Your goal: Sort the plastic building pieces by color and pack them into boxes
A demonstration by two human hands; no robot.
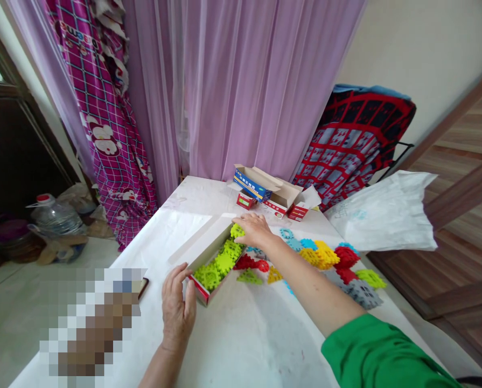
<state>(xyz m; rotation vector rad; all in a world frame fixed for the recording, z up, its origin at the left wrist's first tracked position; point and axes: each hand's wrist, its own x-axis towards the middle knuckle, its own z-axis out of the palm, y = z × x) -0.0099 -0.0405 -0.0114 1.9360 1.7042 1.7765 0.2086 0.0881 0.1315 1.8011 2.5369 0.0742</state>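
A long, narrow cardboard box (197, 298) with a red edge lies open on the table, its white lid flap folded out to the left. Yellow-green plastic building pieces (220, 264) with toothed edges lie inside it. My left hand (179, 302) holds the near left corner of the box, fingers at the side and thumb by the near end. At the far end of the box, my right hand (252, 229) has its fingers closed on a yellow-green building piece (236, 230). Its fingertips are partly hidden.
On the white table (241, 334) to the right lie yellow pieces (321, 254), red pieces (347, 256) and grey pieces (364, 293). Opened blue and red boxes (252, 185) stand at the back. A white plastic bag (386, 215) is at the right edge. A pixelated patch covers the left.
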